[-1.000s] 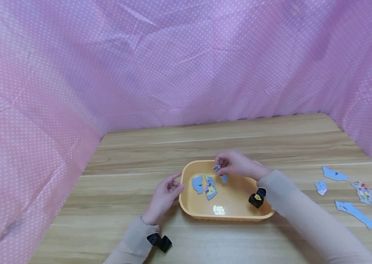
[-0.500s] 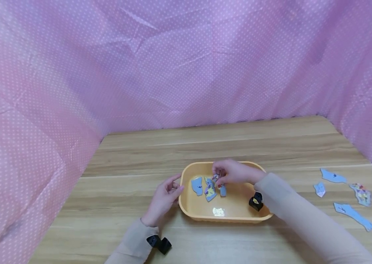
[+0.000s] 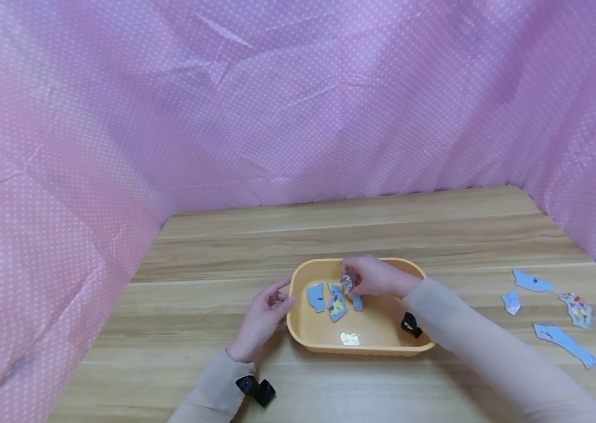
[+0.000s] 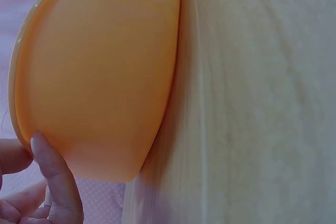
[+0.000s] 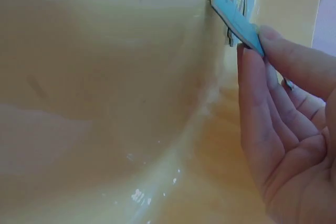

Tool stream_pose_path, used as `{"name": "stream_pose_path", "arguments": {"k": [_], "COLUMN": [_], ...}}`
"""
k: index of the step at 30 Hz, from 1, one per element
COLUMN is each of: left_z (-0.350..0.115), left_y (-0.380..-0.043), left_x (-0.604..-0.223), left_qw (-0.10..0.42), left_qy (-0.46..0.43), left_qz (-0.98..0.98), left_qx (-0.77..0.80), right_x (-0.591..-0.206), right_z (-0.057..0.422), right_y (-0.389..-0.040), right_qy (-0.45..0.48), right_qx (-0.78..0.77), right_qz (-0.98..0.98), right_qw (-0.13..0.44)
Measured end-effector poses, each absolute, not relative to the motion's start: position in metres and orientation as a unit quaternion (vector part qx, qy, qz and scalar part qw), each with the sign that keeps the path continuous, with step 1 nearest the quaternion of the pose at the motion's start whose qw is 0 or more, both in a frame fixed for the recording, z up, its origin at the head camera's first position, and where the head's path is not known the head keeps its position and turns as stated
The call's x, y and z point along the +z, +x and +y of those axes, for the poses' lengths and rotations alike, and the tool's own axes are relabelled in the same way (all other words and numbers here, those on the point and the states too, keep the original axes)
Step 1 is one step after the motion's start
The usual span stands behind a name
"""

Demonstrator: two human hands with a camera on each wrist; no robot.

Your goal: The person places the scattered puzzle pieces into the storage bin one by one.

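My left hand [image 3: 261, 320] holds the left end of a yellow-orange plastic tray [image 3: 350, 351]; in the left wrist view its thumb and a finger touch the tray near the rim, other fingers curled. My right hand [image 3: 379, 276] reaches into the tray and pinches a light blue puzzle piece [image 5: 236, 22] with a colourful print between thumb and fingers. Partly covered by the fingers, that piece tilts above the tray floor. Left of it in the tray lie a yellow-and-blue puzzle piece [image 3: 337, 304] and a plain blue puzzle piece [image 3: 316, 297].
Right of the tray, on the wooden table [image 3: 213, 247], lie several pieces: an upper blue piece [image 3: 532, 281], a small pale piece [image 3: 511, 302], a multicoloured piece [image 3: 578, 311] and a long blue piece [image 3: 565, 345]. A pink dotted curtain [image 3: 276, 106] surrounds the table.
The right hand has lowered slightly into the tray with the puzzle piece, bringing it close to the yellow-and-blue one. The left hand stays at the tray's left end.
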State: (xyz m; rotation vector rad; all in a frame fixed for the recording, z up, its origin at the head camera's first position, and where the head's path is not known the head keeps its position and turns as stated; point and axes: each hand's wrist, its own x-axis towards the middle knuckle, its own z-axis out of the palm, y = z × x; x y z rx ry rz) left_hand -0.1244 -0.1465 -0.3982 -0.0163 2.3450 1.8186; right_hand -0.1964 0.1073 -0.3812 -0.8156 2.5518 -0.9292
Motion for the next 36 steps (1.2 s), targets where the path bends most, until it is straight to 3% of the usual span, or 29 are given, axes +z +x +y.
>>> {"name": "stream_pose_path", "arguments": {"k": [18, 36], "left_z": [-0.1442, -0.1457], "left_y": [-0.1259, -0.1235], "left_x": [-0.3958, -0.3993], "left_qw": [0.087, 0.080], "left_qy": [-0.010, 0.001], "left_qz": [0.778, 0.776], "left_qx": [0.622, 0.625], "right_x": [-0.3832, -0.3864], "right_z": [0.1078, 0.1023], "right_y": [-0.1945, -0.1913], "right_qy": [-0.219, -0.202], "right_qx": [-0.354, -0.319], "right_qz": [0.882, 0.907], "right_qw": [0.221, 0.185]}}
